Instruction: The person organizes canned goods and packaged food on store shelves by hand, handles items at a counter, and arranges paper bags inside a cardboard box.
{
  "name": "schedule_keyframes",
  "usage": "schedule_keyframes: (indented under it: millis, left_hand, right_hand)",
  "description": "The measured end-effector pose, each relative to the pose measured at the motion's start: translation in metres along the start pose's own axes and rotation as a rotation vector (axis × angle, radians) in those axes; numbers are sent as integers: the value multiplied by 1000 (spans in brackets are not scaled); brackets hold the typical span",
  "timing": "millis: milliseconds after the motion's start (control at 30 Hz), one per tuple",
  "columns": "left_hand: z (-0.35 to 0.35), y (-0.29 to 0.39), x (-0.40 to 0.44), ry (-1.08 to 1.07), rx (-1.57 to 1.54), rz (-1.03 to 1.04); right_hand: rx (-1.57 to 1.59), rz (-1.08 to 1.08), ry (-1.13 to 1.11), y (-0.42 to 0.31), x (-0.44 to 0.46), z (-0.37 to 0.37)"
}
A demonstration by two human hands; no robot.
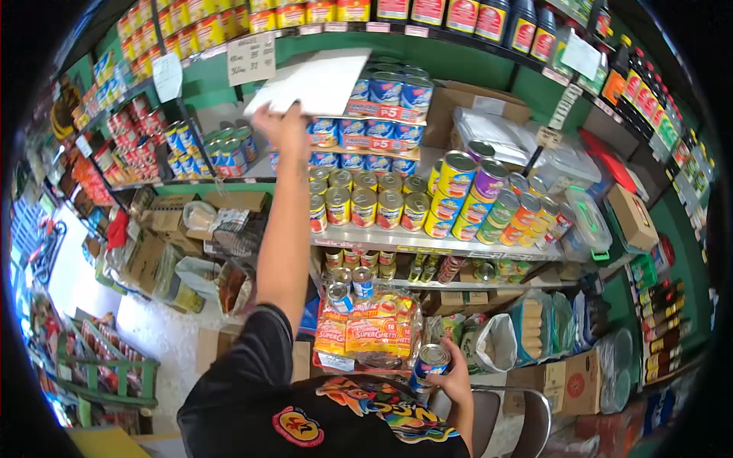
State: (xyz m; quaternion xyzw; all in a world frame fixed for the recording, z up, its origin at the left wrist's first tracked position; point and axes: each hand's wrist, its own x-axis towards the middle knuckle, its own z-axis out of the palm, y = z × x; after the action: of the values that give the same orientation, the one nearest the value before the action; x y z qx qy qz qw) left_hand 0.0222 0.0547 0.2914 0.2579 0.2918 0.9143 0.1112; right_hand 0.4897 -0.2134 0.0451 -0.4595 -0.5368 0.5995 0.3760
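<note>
My left hand point(284, 126) is raised to the shelf, its fingers closed on the near edge of a flat white board point(317, 84). The board lies tilted in front of stacked blue cans point(385, 91) in shrink-wrapped packs. Low at the right, my right hand point(452, 375) is wrapped round a blue can point(430, 362), held upright beside the spaghetti packs point(378, 332). Two more blue-and-white cans point(362, 282) stand on top of those packs.
Rows of yellow-labelled cans point(363, 208) line the metal shelf edge point(427, 244). Taller can stacks point(456, 187) rise right of them. A chair point(527, 427) stands at lower right, and cardboard boxes point(582, 382) lie beyond it. Bottles point(489, 19) fill the upper shelf.
</note>
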Motion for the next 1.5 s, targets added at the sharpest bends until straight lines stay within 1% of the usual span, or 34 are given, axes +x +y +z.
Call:
schedule_keyframes:
  millis: [33,100,167,233,300,367,400,467,533,600,633,700,733,767,833,933,1033,1133,1233,1267,1333,1433,1500]
  left_hand:
    - [-7,9,-23,60,-92,-49]
    - [-46,2,-43,-78,-210,-77]
    - [-95,-8,-53,-204,-247,-363]
    - [-96,30,-98,-204,-90,-307]
    - [-83,63,-124,-242,270,-40]
    - [-68,87,-132,-410,278,174]
    - [-54,96,-131,-493,310,289]
    - [-36,98,-121,-552,666,510]
    - [0,96,-115,-640,802,780]
    - [52,88,-113,-868,836,1044]
    - [81,90,-119,-1012,990,1004]
    - [125,56,-105,-1206,910,1337]
    - [147,42,-103,-1275,865,1423]
    - [168,33,-102,-1360,863,1466]
    - [198,16,-97,-1477,1033,1499]
    - [231,-26,-88,-1418,1101,1600]
    - [256,-57,-86,-1371,1243,1680]
    - [276,-80,-81,-1383,1298,1655]
    - [294,-98,-77,-1398,1349,1586]
    - [300,-99,-78,-1421,1392,1526]
    - [310,-95,-80,-1466,1474,1397]
    - [319,-138,-61,-1363,1308,1465]
    - [331,-173,-48,-1195,1224,1624]
  right_hand:
    - [9,-7,15,1,0,0]
    - [2,-5,41,-3,-2,0]
    - [-58,-35,64,1,-1,-6]
    - [-79,-39,67,5,-1,-10]
    - [-67,-33,61,4,5,-13]
    - [-32,8,31,4,6,-18]
    - [-118,-15,30,4,8,-21]
    - [-92,-16,25,2,10,-25]
    - [-91,-17,29,-7,13,-29]
    - [-63,-15,39,1,17,-36]
    - [-52,-14,43,5,18,-40]
    - [-34,-35,56,11,21,-48]
    - [-48,-47,64,19,22,-53]
    - [-63,-61,73,26,22,-58]
    - [-71,-46,116,38,19,-66]
    - [-79,-24,161,47,14,-78]
    - [-83,-21,207,53,9,-87]
    - [-76,-34,264,44,2,-92]
    - [-60,32,302,53,1,-100]
    - [-10,8,287,66,3,-103]
    - [-3,9,309,68,1,-105]
    - [11,63,340,56,-2,-106]
    - [-6,58,366,65,-6,-107]
